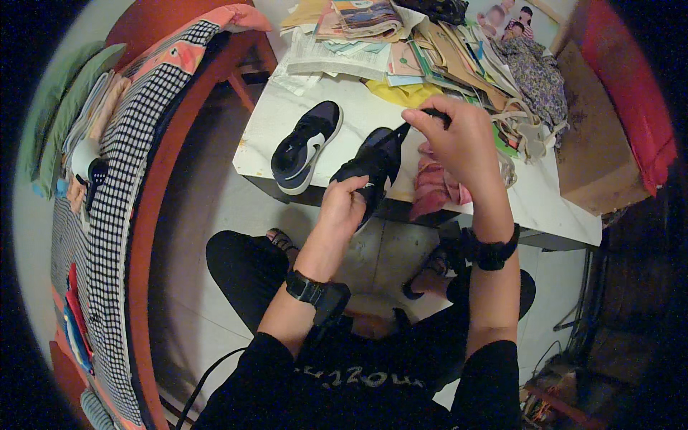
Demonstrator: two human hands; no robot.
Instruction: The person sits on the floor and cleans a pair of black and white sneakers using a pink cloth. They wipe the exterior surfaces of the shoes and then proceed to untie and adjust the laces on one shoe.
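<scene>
My left hand (344, 204) grips the heel end of a dark sneaker (371, 158), which is held at the front edge of a white marbled table. Up at the shoe's toe side, my right hand (454, 131) pinches a black strip (402, 130), perhaps a lace or strap, that reaches down to the shoe; the shoe's details there are too dark to make out. Left of it another sneaker (306, 148), dark with a white swoosh and white sole, rests on the table. A pink cloth (432, 185) lies beneath my right forearm, partly over the table's edge.
Papers and folders (435, 54) pile up at the back of the table (258, 137), by a yellow cloth (403, 95). Sandals (529, 131) with light straps lie at the right, near a cardboard box (602, 156). A bed with a checked cover (123, 215) stands at the left.
</scene>
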